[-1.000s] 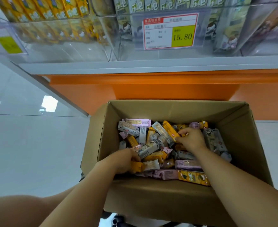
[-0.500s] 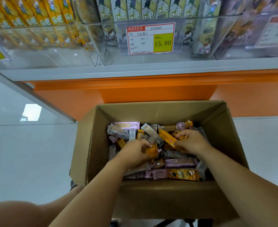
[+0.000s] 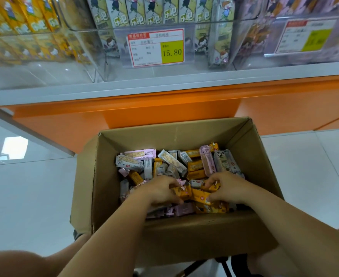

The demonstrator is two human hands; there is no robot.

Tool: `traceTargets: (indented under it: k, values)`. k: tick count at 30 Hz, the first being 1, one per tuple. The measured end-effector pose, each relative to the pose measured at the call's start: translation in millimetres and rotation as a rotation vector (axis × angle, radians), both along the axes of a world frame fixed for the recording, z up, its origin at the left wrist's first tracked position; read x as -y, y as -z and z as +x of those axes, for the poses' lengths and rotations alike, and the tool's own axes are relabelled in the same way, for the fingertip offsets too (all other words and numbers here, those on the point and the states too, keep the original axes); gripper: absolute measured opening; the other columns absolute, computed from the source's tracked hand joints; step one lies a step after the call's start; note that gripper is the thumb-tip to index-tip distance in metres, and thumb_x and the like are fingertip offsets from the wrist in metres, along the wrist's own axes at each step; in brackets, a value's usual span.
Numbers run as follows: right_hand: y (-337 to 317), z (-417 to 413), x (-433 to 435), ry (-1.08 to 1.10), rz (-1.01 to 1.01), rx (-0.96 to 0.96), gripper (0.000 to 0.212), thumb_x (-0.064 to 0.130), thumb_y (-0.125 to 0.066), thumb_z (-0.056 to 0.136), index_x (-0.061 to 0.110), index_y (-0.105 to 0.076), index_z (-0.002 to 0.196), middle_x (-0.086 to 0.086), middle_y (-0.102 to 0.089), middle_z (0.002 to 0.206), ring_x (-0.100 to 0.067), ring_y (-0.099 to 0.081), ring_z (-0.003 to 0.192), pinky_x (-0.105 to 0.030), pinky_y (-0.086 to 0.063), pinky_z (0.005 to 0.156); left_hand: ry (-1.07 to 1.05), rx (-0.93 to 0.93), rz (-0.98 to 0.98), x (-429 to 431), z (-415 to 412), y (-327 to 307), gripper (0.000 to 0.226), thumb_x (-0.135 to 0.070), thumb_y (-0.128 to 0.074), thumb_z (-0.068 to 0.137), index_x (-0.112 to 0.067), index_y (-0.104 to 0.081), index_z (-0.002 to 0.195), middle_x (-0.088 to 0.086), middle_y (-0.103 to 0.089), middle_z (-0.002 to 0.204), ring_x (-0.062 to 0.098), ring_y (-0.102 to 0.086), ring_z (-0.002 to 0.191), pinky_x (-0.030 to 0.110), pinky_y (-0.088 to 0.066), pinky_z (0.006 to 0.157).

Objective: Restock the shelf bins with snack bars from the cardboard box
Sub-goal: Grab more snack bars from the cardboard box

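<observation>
The left hand (image 3: 160,189) has its fingers curled round one end of a cluster of orange bars (image 3: 199,196). The right hand (image 3: 229,188) pinches the other end of the same cluster. Both hands are loaded. The number of bars held cannot be told.

Handling, as judged: each bar is light and film-wrapped, so the surface is slick and crinkles under pressure. The contents are probably brittle. Take hold across the middle of the body, not by the sealed end flaps, and press only enough to stop sliding. Bars stacked flat should carry more securely than a loose fistful.

Beyond and to either side of the grip lies the heap of snack bars (image 3: 170,162). Orange, grey and pink wrappers are mixed and unsorted, covering the floor of the cardboard box (image 3: 204,234). The grip sits close to the box's near wall.

Above and beyond the box stand three clear bins.
- The middle bin (image 3: 192,64), straight ahead of the grip, holds upright grey-green packs (image 3: 154,15) behind a price tag (image 3: 155,47).
- The left bin (image 3: 35,62) holds yellow packs (image 3: 25,19).
- The right bin (image 3: 254,60) holds purple packs (image 3: 304,7).
</observation>
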State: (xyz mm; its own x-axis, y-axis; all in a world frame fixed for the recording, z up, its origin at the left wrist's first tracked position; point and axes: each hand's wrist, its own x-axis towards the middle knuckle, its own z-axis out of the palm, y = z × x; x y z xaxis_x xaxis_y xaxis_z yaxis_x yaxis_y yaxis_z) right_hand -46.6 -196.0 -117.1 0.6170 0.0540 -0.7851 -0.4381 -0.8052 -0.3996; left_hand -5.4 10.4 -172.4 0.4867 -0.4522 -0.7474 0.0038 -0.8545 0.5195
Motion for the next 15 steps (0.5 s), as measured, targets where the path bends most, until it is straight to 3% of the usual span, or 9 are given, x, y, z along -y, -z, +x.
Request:
traceTargets:
  k: [4, 8, 11, 15]
  values:
    - [1, -1, -5, -0.062, -0.058, -0.012, 0.037, 0.021, -0.072, 0.083, 0.026, -0.057, 0.116, -0.001, -0.038, 0.143, -0.020, -0.044, 0.125, -0.018, -0.041, 0.073, -0.011, -0.050, 0.022, -6, -3, 1, 0.072, -0.059, -0.064, 0.080, -0.024, -0.045, 0.140, 0.001, -0.044, 0.144, 0.022, -0.043, 0.129, 0.039, -0.036, 0.107]
    - [3, -2, -5, -0.054, -0.036, -0.070, 0.034, 0.022, -0.072, 0.082, 0.030, -0.052, 0.108, -0.002, -0.038, 0.140, -0.018, -0.051, 0.100, -0.019, -0.046, 0.055, 0.008, -0.106, 0.026, -9, -2, -3, 0.051, -0.046, -0.047, 0.096, -0.026, -0.041, 0.143, 0.002, -0.039, 0.148, 0.021, -0.037, 0.133, 0.032, -0.032, 0.104]
    - [5, -4, -5, -0.082, -0.026, -0.091, 0.037, 0.024, -0.073, 0.082, 0.031, -0.051, 0.111, -0.001, -0.041, 0.136, -0.017, -0.050, 0.100, -0.020, -0.049, 0.060, 0.021, -0.149, -0.004, -12, 1, -5, 0.051, -0.038, -0.055, 0.094, -0.032, -0.041, 0.142, -0.001, -0.039, 0.148, 0.018, -0.038, 0.133, 0.032, -0.034, 0.108]
    - [5, -6, -3, -0.099, -0.014, -0.080, 0.057, 0.026, -0.075, 0.079, 0.029, -0.045, 0.127, -0.001, -0.042, 0.135, -0.017, -0.050, 0.107, -0.023, -0.047, 0.074, 0.017, -0.118, -0.014, -14, -1, -3, 0.052, -0.038, -0.068, 0.086, -0.033, -0.048, 0.134, -0.007, -0.045, 0.140, 0.013, -0.043, 0.125, 0.028, -0.037, 0.100]
